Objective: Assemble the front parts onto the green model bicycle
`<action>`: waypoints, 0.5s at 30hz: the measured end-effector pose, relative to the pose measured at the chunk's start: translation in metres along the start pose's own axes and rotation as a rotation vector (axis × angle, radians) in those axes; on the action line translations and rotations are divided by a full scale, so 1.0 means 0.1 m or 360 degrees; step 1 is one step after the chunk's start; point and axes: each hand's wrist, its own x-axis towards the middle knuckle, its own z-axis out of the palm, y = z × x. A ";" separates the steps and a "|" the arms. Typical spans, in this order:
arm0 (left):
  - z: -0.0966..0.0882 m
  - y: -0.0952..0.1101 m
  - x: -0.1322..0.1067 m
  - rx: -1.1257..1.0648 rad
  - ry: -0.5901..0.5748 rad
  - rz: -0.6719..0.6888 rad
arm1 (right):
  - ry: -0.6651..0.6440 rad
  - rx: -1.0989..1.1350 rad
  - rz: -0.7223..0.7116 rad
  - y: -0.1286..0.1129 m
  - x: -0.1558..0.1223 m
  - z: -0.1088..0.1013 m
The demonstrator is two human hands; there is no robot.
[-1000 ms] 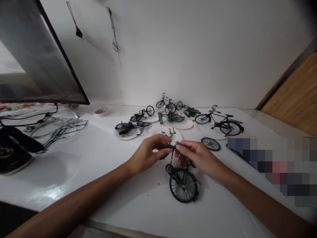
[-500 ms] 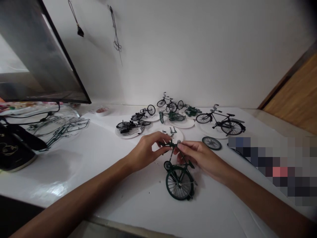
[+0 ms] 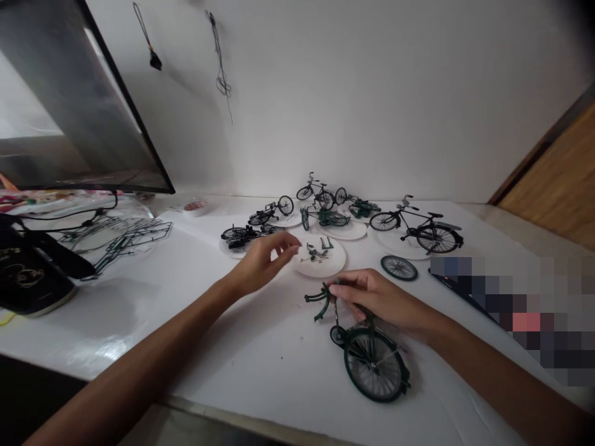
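Observation:
My right hand (image 3: 372, 297) grips a green model bicycle (image 3: 374, 365) by its frame near the front. The bicycle has its rear wheel, chainwheel and front fork, but no front wheel is on the fork. My left hand (image 3: 263, 263) holds nothing that I can see; its fingers are bent and apart at the left rim of a white paper plate (image 3: 320, 271). On that plate lie several small parts (image 3: 316, 253) and a thin U-shaped piece (image 3: 327, 243). A loose spoked wheel (image 3: 398, 267) lies on the table beyond my right hand.
Several model bicycles stand or lie on plates at the back, among them an upright black one (image 3: 421, 229). At left are a monitor (image 3: 83, 99), green frame parts (image 3: 134, 238) and a black bag-like object (image 3: 35, 279). A small bowl (image 3: 195, 207) stands near the wall.
My left hand has let go of the bicycle's front end and moved left to the plate. My right hand has brought the bicycle slightly toward me and to the right.

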 end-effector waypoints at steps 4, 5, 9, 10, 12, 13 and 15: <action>-0.02 -0.20 0.03 0.0143 -0.0070 -0.0044 | -0.0112 -0.0021 0.0016 0.03 0.00 -0.04; 0.00 -0.21 0.03 0.0147 -0.0115 -0.0036 | -0.0146 -0.0024 0.0013 0.04 0.00 -0.04; 0.09 -0.19 0.01 0.0136 -0.0216 -0.0018 | 0.0011 0.0093 -0.0046 -0.01 0.00 -0.09; 0.09 -0.19 0.00 0.0137 -0.0222 -0.0021 | 0.0128 0.0164 -0.0085 -0.02 0.00 -0.12; 0.09 -0.19 0.00 0.0144 -0.0222 -0.0030 | 0.0394 0.0309 -0.0196 -0.05 0.00 -0.21; 0.08 -0.20 0.00 0.0149 -0.0217 -0.0034 | 0.0525 0.0381 -0.0248 -0.05 0.01 -0.26; 0.06 -0.22 0.01 0.0159 -0.0204 -0.0036 | 0.0733 0.0522 -0.0316 -0.06 0.01 -0.40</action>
